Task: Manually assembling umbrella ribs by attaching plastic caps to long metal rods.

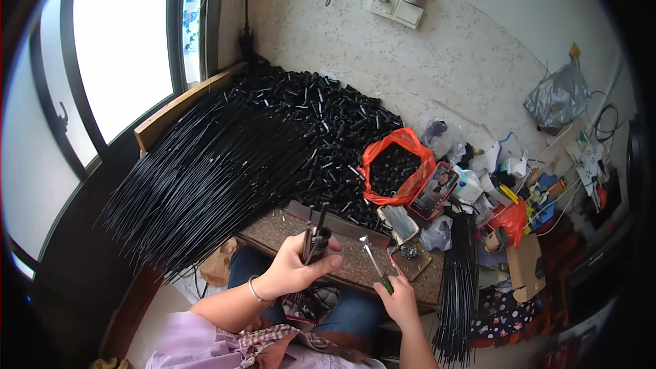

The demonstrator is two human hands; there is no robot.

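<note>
1. the left hand is curled around a small clutch of black parts, held upright above the front edge of the bench; a bracelet circles that wrist.
2. the right hand is closed round the green handle of a metal tool – its bright tip points up and a little left, apart from the black parts.
3. behind the hands, a large heap of short black tubes covers the back of the bench.
4. to the left lie many long thin black rods, their near ends poking past the bench edge, with a wooden board beyond them.
5. an orange-red plastic bag stands open at the heap's right side, small black pieces inside it.
6. a phone leans just beside the bag – its screen is lit.
7. at the right, a second bundle of black rods hangs down over the bench edge.
</note>
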